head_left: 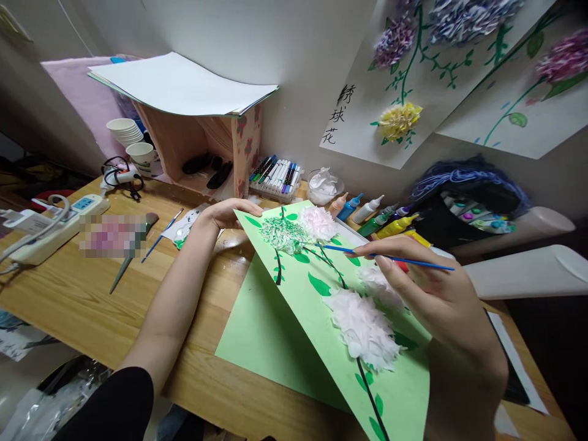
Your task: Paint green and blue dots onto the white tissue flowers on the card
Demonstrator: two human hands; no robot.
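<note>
My left hand point(232, 214) grips the far left corner of a light green sheet of paper point(312, 324), holding it tilted up off the table. Raised pale pink paper flowers point(362, 327) and a green-and-white one point(283, 234) sit on the sheet among painted dark stems and green leaves. In my right hand point(427, 288) is a thin blue paintbrush point(413, 262), pinched between thumb and fingers. Its tip points left, at the stems near the green-and-white flower; whether it touches the paper I cannot tell. Another green sheet point(271, 331) lies flat on the table beneath.
At the back stand a box of markers point(278, 177), a bowl of white tissue point(324, 184) and several paint bottles point(367, 208). To the left lie another blue brush point(163, 234), a larger brush point(133, 254) and a power strip point(59, 229). Flower pictures point(399, 79) hang on the wall.
</note>
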